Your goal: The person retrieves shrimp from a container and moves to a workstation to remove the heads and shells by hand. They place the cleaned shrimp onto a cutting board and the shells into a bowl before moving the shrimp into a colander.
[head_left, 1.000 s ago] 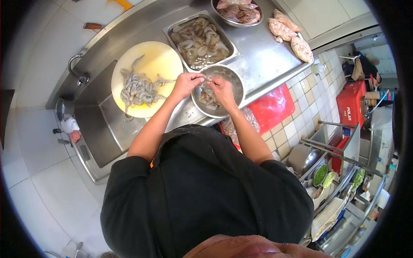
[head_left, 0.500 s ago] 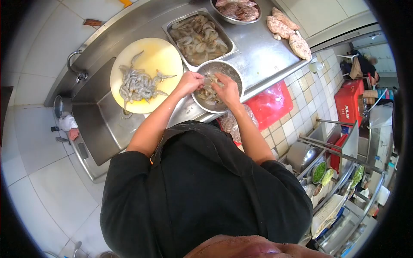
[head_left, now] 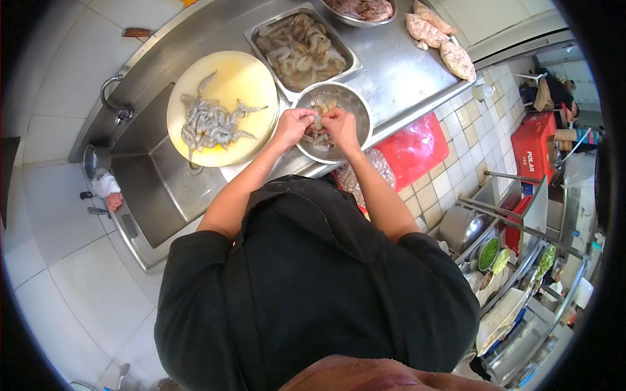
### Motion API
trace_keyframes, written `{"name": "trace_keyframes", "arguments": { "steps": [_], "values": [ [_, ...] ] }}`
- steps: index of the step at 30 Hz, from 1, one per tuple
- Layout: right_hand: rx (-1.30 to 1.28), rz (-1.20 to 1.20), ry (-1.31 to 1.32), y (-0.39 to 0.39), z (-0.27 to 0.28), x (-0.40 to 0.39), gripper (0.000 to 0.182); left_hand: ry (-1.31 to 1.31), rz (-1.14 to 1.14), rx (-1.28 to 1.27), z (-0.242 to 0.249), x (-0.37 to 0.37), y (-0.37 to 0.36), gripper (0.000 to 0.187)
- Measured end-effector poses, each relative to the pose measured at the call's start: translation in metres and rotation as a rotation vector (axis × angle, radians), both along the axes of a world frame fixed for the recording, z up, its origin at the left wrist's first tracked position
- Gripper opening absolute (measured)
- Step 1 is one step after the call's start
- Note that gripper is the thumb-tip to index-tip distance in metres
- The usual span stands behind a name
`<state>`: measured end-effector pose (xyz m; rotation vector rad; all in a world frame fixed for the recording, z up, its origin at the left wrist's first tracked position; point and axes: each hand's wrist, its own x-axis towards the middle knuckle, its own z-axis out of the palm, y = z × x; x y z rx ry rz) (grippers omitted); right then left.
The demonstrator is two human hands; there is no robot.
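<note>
Above a metal colander (head_left: 357, 104) my left hand (head_left: 297, 124) and my right hand (head_left: 340, 126) meet, fingers closed on a small greyish shrimp (head_left: 317, 122) between them. Bits of shrimp and shell lie in the colander below. To the left, a pile of grey shrimp (head_left: 215, 124) rests on a round yellowish cutting board (head_left: 251, 72). A rectangular steel pan (head_left: 355, 64) behind the colander holds many unpeeled shrimp (head_left: 303, 49).
The sink basin (head_left: 150, 202) and faucet (head_left: 117, 104) are at left. Pale meat pieces (head_left: 440, 42) lie on the steel counter (head_left: 404, 72), beside a bowl of meat (head_left: 362, 10). A red container (head_left: 417, 153) stands below the counter edge. Shelving (head_left: 515, 228) is at right.
My right hand has lowered and closed, coming together with my left over the colander. A shrimp is now held between the fingertips. The view has shifted slightly.
</note>
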<state>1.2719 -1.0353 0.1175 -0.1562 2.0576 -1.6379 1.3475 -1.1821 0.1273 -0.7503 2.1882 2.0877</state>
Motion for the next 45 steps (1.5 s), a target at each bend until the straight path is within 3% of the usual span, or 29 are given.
{"name": "trace_keyframes", "arguments": {
  "steps": [3, 6, 9, 12, 13, 16, 19, 33, 37, 40, 41, 42, 44, 45],
  "values": [
    [-0.189, -0.035, -0.337, -0.001, -0.018, -0.002, 0.015, 0.126, 0.146, -0.217, -0.002, -0.005, 0.009, 0.022],
    [0.399, 0.298, 0.223, 0.011, -0.013, -0.007, 0.023, 0.102, 0.206, -0.193, -0.014, -0.015, -0.001, 0.025],
    [0.529, 0.26, 0.457, 0.018, 0.006, -0.008, 0.03, -0.021, 0.014, 0.024, -0.021, -0.019, -0.014, 0.03],
    [-0.079, 0.152, 0.189, 0.012, -0.003, -0.014, 0.033, 0.102, -0.012, 0.222, -0.017, -0.013, 0.001, 0.028],
    [-0.11, 0.139, 0.137, 0.011, -0.006, -0.012, 0.032, 0.165, 0.005, 0.286, -0.013, -0.012, 0.004, 0.027],
    [-0.131, 0.112, 0.044, 0.01, -0.005, -0.01, 0.029, 0.02, -0.05, -0.176, -0.029, -0.01, -0.004, 0.024],
    [-0.022, 0.119, 0.064, 0.013, 0.004, -0.011, 0.028, -0.101, -0.113, -0.4, -0.006, -0.005, -0.01, 0.023],
    [0.141, 0.103, 0.335, 0.027, 0.025, -0.009, 0.025, -0.013, -0.044, -0.6, -0.009, -0.011, -0.002, 0.023],
    [-0.02, -0.089, 0.153, 0.048, 0.044, -0.029, 0.023, -0.127, -0.085, -0.549, -0.011, -0.01, -0.025, 0.026],
    [-0.028, -0.027, 0.074, 0.054, 0.058, -0.043, 0.025, 0.117, -0.267, -0.857, 0.011, -0.007, -0.017, 0.036],
    [-0.028, 0.005, 0.044, 0.049, 0.057, -0.044, 0.025, 0.231, -0.216, -0.982, 0.016, -0.009, -0.007, 0.044],
    [-0.062, 0.049, 0.02, 0.039, 0.055, -0.04, 0.026, 0.349, -0.209, -0.81, 0.018, -0.013, -0.003, 0.047],
    [-0.119, 0.123, -0.026, 0.021, 0.053, -0.028, 0.027, 0.25, -0.229, -0.375, 0.02, -0.016, 0.002, 0.041],
    [-0.179, 0.184, -0.093, 0.011, 0.048, -0.021, 0.03, 0.177, -0.21, -0.385, 0.032, -0.013, -0.002, 0.038]
  ]
}}
